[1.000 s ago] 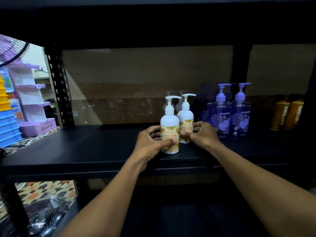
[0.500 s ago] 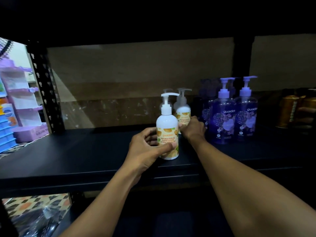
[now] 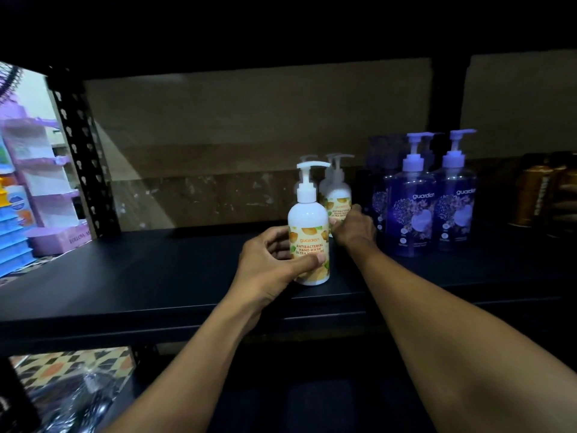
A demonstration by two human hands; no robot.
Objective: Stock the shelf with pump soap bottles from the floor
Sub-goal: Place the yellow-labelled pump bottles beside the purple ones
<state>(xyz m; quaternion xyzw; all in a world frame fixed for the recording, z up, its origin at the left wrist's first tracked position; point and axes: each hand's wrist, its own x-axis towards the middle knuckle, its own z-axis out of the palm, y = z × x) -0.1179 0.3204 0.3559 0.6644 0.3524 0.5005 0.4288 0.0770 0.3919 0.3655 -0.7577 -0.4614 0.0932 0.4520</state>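
Plainly, two white soap bottles stand upright on the dark shelf [image 3: 156,276], the nearer one not far from its front edge. The front soap bottle [image 3: 307,214] is pinched low on its label between the thumb and curled fingers of the left hand [image 3: 271,264]. The rear soap bottle [image 3: 338,198] is clasped near its base by the right hand [image 3: 354,229], whose fingertips are partly hidden, so that grip is judged closed rather than spread. Both bottles are tall and narrow, and a tip is likely if either is pushed from low down or let go crookedly. The purple bottles [image 3: 409,214] stand just beside the right hand and could be knocked by its wrist. More white pumps are dimly made out behind; these could be toppled if the rear soap bottle is shoved back too far.
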